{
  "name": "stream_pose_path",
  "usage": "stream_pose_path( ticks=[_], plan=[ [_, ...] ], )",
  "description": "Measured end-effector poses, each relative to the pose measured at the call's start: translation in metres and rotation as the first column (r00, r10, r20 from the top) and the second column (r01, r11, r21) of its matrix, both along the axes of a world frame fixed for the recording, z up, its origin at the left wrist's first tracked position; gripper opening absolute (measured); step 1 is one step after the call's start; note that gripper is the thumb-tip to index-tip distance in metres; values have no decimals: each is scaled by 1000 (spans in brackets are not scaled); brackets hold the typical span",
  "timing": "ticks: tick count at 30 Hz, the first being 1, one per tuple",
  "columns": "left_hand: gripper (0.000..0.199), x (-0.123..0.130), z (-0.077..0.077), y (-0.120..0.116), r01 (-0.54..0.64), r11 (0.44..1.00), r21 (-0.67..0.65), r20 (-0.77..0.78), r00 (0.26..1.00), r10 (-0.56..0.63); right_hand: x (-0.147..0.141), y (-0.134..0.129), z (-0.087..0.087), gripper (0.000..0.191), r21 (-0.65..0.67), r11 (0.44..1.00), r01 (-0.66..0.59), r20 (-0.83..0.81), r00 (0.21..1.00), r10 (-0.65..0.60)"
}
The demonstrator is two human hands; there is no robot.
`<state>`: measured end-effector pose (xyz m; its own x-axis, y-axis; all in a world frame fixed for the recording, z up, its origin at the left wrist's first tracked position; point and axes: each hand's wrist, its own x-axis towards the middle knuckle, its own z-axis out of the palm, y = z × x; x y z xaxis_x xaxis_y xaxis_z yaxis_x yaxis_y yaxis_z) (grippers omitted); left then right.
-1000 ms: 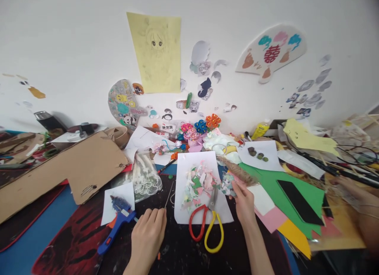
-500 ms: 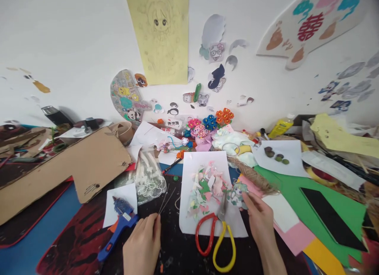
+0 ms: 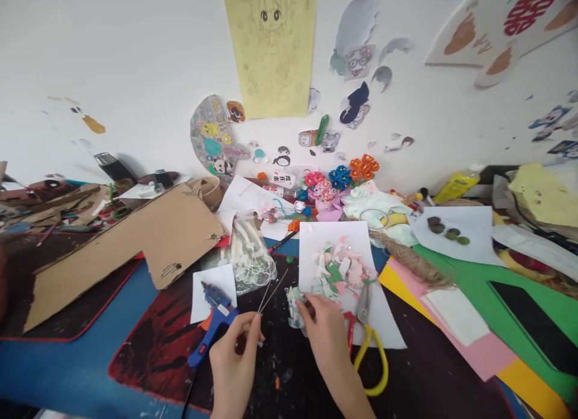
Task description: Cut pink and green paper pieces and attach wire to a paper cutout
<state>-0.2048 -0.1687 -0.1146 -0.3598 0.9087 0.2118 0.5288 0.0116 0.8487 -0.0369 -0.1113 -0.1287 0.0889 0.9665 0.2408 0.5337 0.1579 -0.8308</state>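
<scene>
My left hand (image 3: 237, 353) pinches two thin wires (image 3: 272, 294) that stick up and apart from its fingertips. Between the thumb and fingers of my right hand (image 3: 327, 335) is a small pale-green and white cutout (image 3: 294, 309), perhaps a printed figure; part of it is hidden by the fingers. It hangs over the dark mat, just right of the wires. Scissors (image 3: 379, 371) with one red and one yellow handle lie behind my right hand, their blades on a white sheet (image 3: 311, 235). Left of my left hand is a blue glue gun (image 3: 221, 315) on white paper.
Coloured paper scraps (image 3: 338, 268) cover part of the white sheet. Cardboard (image 3: 180, 232) and a bag of white cords (image 3: 253, 256) lie on the left. Crochet-like flowers (image 3: 339, 177) stand at the back. Twine (image 3: 410, 259), green paper (image 3: 478, 280) and a black phone-like slab (image 3: 533, 322) are on the right.
My right hand has carried the cutout leftward, off the scissors' tips and close to the wires. My left hand has turned, still pinching the wires. The camera view has shifted left.
</scene>
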Motion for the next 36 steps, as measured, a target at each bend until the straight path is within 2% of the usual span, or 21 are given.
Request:
stream_pose_path(
  ticks=[2, 3, 4, 6, 8, 9, 11, 14, 17, 19, 21, 25, 28, 31, 36],
  plan=[
    [25, -1, -1, -5, 41, 999, 6, 29, 999, -41, 0, -6, 2, 26, 94, 989, 117, -43, 993, -113],
    [23, -1, -1, -7, 60, 998, 13, 41, 997, -61, 2, -9, 4, 28, 88, 989, 121, -90, 989, -113],
    [22, 0, -2, -9, 82, 996, 22, 48, 995, -83, 3, -11, 7, 29, 44, 996, 74, -155, 986, -66],
    [20, 4, -3, -11, 145, 989, 28, 57, 988, -147, 5, -15, 12, 31, -94, 985, -145, -373, 922, 100],
    [18, 8, -4, -12, 236, 971, 22, 71, 969, -237, 5, -16, 14, 35, -156, 928, -337, -608, 773, 179],
    [18, 10, -5, -12, 284, 959, 16, 80, 955, -285, 5, -16, 14, 36, -156, 910, -383, -692, 700, 176],
    [20, 13, -5, -13, 349, 937, 3, 97, 932, -348, 5, -14, 11, 34, -141, 909, -393, -778, 611, 144],
    [22, 14, -3, -14, 403, 914, -43, 122, 910, -395, 6, -12, 5, 26, -138, 920, -368, -818, 566, 104],
    [25, 14, -1, -14, 440, 893, -94, 240, 881, -409, 9, -11, 1, 27, -136, 928, -348, -846, 528, 74],
    [27, 16, 0, -11, 410, 907, -100, 375, 860, -347, 10, -11, 2, 29, -131, 936, -327, -855, 516, 60],
    [27, 22, 0, -6, 324, 942, -83, 509, 827, -239, 8, -12, 4, 29, -131, 944, -303, -855, 516, 47],
    [31, 44, -3, 5, 95, 995, -36, 732, 680, -39, -3, -16, 7, 31, -162, 954, -252, -874, 486, -20],
    [31, 61, -7, 12, 54, 998, -14, 776, 630, -23, -11, -19, 5, 31, -194, 947, -256, -891, 450, -61],
    [25, 70, -13, 14, 63, 998, 13, 743, 667, -52, -12, -23, 3, 30, -201, 945, -258, -899, 431, -74],
    [22, 76, -14, 13, 40, 995, 87, 552, 830, -82, 2, -26, -1, 27, -228, 952, -207, -899, 419, -124]
  ],
)
